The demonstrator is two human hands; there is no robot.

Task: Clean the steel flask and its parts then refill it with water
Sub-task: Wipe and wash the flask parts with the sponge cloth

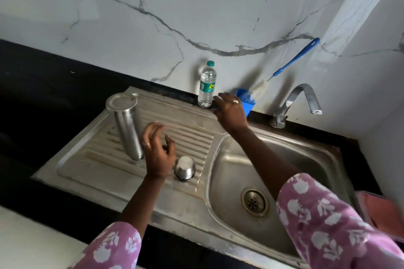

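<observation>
The steel flask [126,124] stands upside down on the ribbed drainboard [188,135] of the sink, its base facing up. A small steel cap [185,167] sits mouth down on the drainboard near the basin. My left hand [158,150] hovers between the flask and the cap with loosely curled fingers, holding nothing. My right hand [229,110] reaches toward the back of the counter beside a plastic water bottle [207,85], fingers spread and holding nothing.
A blue holder [248,102] at the wall carries a bottle brush with a blue handle [295,59]. The tap [299,102] stands behind the sink basin [284,159]. Black counter [43,85] lies to the left. A pink cloth [384,212] lies at the right edge.
</observation>
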